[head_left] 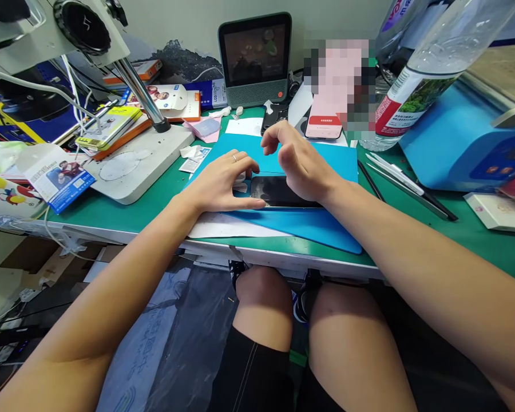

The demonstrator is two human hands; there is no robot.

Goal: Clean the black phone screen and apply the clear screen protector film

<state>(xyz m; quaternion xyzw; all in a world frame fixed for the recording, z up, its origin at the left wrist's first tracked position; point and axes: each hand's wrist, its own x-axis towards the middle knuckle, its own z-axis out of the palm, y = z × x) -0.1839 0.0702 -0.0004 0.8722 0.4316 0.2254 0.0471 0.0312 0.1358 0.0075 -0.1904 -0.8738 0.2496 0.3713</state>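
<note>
Resting left hand [223, 183] open beside smartphone [272, 191], probably touching with thumb; hovering half-open right hand [304, 163], gripping nothing visible; risking smudging glass beneath fingers by lowering palm.

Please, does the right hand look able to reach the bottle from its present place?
Probably yes: the right hand seems to hold nothing, and the thin tools near the bottle lie low.
</note>
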